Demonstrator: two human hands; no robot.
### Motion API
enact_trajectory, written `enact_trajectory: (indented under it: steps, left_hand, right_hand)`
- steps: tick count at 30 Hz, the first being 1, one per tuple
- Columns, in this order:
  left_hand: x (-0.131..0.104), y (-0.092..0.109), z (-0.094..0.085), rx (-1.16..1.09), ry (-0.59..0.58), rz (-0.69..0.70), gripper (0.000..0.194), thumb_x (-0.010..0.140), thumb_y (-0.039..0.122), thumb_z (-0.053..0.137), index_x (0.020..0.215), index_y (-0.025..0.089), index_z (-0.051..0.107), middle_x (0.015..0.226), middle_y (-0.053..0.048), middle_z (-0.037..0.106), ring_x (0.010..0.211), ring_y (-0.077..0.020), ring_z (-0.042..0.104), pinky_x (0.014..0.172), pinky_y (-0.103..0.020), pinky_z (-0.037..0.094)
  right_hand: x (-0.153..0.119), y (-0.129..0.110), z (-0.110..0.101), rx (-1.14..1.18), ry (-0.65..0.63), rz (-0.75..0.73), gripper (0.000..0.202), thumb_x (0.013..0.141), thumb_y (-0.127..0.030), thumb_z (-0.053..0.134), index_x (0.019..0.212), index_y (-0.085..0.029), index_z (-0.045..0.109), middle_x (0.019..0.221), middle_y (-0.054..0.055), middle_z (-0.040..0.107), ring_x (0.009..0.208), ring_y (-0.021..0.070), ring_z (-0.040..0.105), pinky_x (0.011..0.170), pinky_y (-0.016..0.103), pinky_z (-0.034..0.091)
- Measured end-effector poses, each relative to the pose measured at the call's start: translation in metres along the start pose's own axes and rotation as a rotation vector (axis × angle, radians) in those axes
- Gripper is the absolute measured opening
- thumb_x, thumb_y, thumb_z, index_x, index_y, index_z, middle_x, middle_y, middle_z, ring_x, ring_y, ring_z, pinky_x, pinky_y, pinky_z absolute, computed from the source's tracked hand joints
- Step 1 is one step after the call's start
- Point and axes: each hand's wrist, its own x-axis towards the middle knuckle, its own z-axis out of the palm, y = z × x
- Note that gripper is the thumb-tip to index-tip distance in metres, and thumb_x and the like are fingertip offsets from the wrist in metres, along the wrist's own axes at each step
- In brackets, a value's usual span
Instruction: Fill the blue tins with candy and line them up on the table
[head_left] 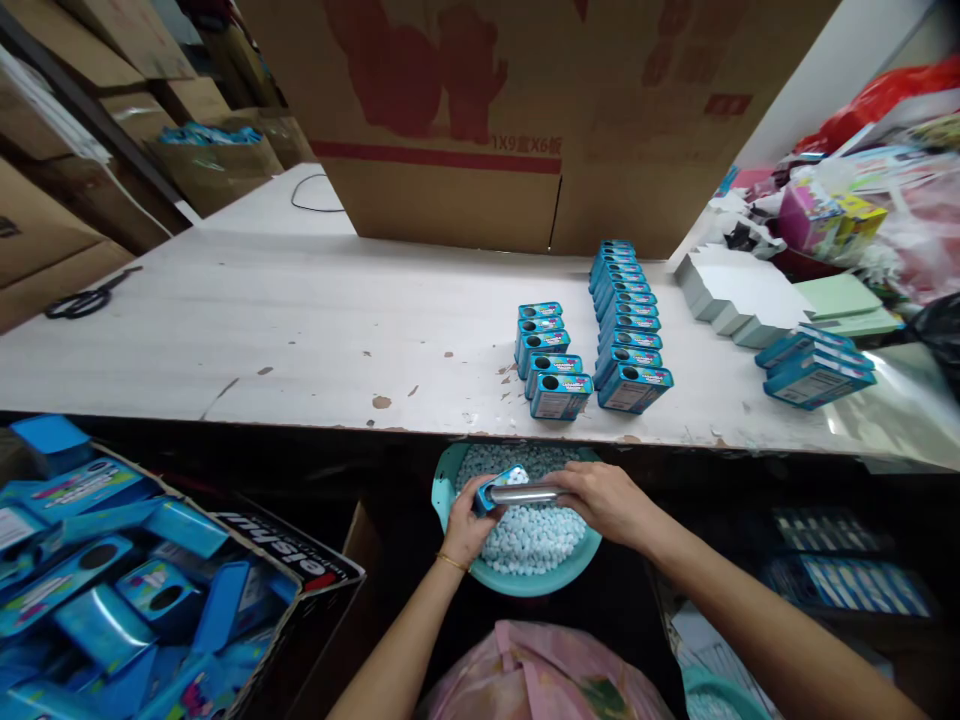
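Head view, looking down past the table edge. Left hand (pixel 466 520) is wrapped around a small blue tin (pixel 498 486), fingers curled shut on it, holding it over a teal basin (pixel 442 490). Right hand (pixel 606 500) grips a metal tube (pixel 525 494) with fingers closed around it; the tube lies roughly level, and its left end meets the tin. Both hands sit directly above the basin, which is filled with small white pellets (pixel 532 535) and stands below the front edge of the table (pixel 300 330).

On the table, 2 rows of matching blue tins stand upright with round holes on top: a short row (pixel 549 360) of 5, and just beside it to the right a longer row (pixel 627 315). Farther right lie a few flat blue tins (pixel 814 368) and a stack of white cartons (pixel 731 290). Black scissors (pixel 86 298) rest at the far left of the table. A cardboard box of loose blue tins (pixel 112 600) sits at lower left.
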Motion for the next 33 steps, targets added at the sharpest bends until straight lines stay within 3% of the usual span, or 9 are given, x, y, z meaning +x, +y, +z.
enact_trajectory:
  steps: [4, 7, 10, 13, 18, 22, 26, 30, 33]
  left_hand:
    - [-0.002, 0.003, -0.017, 0.048, 0.037, 0.011, 0.031, 0.063, 0.024, 0.062, 0.094, 0.02, 0.057, 0.095, -0.005, 0.058, 0.092, -0.02, 0.053, 0.086, -0.035, 0.04]
    - [-0.007, 0.001, -0.033, 0.107, 0.075, 0.018, 0.031, 0.064, 0.025, 0.061, 0.094, 0.02, 0.057, 0.095, -0.005, 0.058, 0.092, -0.0199, 0.053, 0.087, -0.035, 0.04]
    - [-0.012, -0.004, -0.041, 0.14, 0.131, -0.025, 0.032, 0.064, 0.028, 0.062, 0.094, 0.019, 0.057, 0.094, -0.005, 0.058, 0.09, -0.0195, 0.054, 0.085, -0.035, 0.041]
    - [-0.015, -0.008, -0.043, 0.111, 0.185, -0.119, 0.038, 0.061, 0.031, 0.064, 0.095, 0.017, 0.056, 0.092, -0.005, 0.06, 0.088, -0.0197, 0.056, 0.083, -0.035, 0.042]
    - [-0.013, -0.001, -0.048, 0.064, 0.236, -0.235, 0.044, 0.059, 0.034, 0.066, 0.096, 0.014, 0.054, 0.088, -0.005, 0.063, 0.08, -0.0183, 0.058, 0.079, -0.033, 0.045]
    - [-0.012, 0.004, -0.053, 0.071, 0.276, -0.235, 0.044, 0.057, 0.034, 0.067, 0.095, 0.014, 0.055, 0.085, -0.004, 0.064, 0.078, -0.0177, 0.059, 0.077, -0.032, 0.046]
    - [-0.012, -0.003, -0.048, 0.083, 0.267, -0.206, 0.044, 0.059, 0.034, 0.066, 0.097, 0.014, 0.054, 0.087, -0.005, 0.063, 0.08, -0.018, 0.059, 0.078, -0.032, 0.046]
    - [-0.012, -0.005, -0.034, 0.138, 0.212, -0.105, 0.038, 0.062, 0.031, 0.063, 0.096, 0.016, 0.055, 0.092, -0.006, 0.06, 0.087, -0.019, 0.057, 0.082, -0.034, 0.044]
    - [-0.011, 0.0, -0.022, 0.195, 0.155, -0.009, 0.032, 0.064, 0.026, 0.061, 0.095, 0.017, 0.056, 0.094, -0.006, 0.059, 0.09, -0.0189, 0.055, 0.084, -0.034, 0.042]
  right_hand:
    - [-0.001, 0.029, 0.016, -0.043, -0.019, 0.096, 0.026, 0.081, -0.029, 0.042, 0.104, -0.027, 0.055, 0.093, 0.003, 0.06, 0.088, 0.0164, 0.055, 0.073, 0.025, 0.037]
    - [0.015, 0.047, 0.055, -0.053, -0.13, 0.204, 0.026, 0.078, -0.022, 0.044, 0.099, -0.022, 0.059, 0.092, 0.008, 0.062, 0.087, 0.0206, 0.056, 0.074, 0.03, 0.037]
    - [0.043, 0.038, 0.103, 0.039, -0.198, 0.234, 0.027, 0.078, -0.018, 0.042, 0.097, -0.021, 0.061, 0.093, 0.009, 0.063, 0.09, 0.021, 0.056, 0.077, 0.03, 0.038]
    - [0.066, 0.018, 0.138, 0.153, -0.207, 0.208, 0.028, 0.078, -0.024, 0.045, 0.102, -0.027, 0.06, 0.099, 0.003, 0.063, 0.094, 0.0178, 0.056, 0.078, 0.026, 0.039]
    - [0.073, 0.018, 0.156, 0.345, -0.187, 0.172, 0.035, 0.075, -0.028, 0.05, 0.109, -0.022, 0.057, 0.106, 0.003, 0.061, 0.097, 0.0177, 0.055, 0.081, 0.026, 0.04]
    - [0.057, 0.037, 0.14, 0.488, -0.129, 0.117, 0.038, 0.074, -0.027, 0.051, 0.111, -0.021, 0.055, 0.109, 0.002, 0.059, 0.099, 0.0175, 0.054, 0.084, 0.027, 0.039]
    - [0.034, 0.039, 0.09, 0.605, -0.034, -0.002, 0.035, 0.073, -0.028, 0.052, 0.107, -0.02, 0.058, 0.106, 0.004, 0.061, 0.097, 0.0194, 0.054, 0.083, 0.03, 0.04]
    - [0.018, 0.02, 0.031, 0.437, -0.032, -0.078, 0.033, 0.075, -0.031, 0.05, 0.107, -0.022, 0.057, 0.105, 0.003, 0.061, 0.096, 0.0187, 0.054, 0.08, 0.028, 0.04]
    - [0.015, -0.004, 0.003, 0.182, -0.037, -0.099, 0.03, 0.077, -0.031, 0.048, 0.105, -0.025, 0.057, 0.1, 0.003, 0.062, 0.093, 0.0196, 0.056, 0.076, 0.029, 0.04]
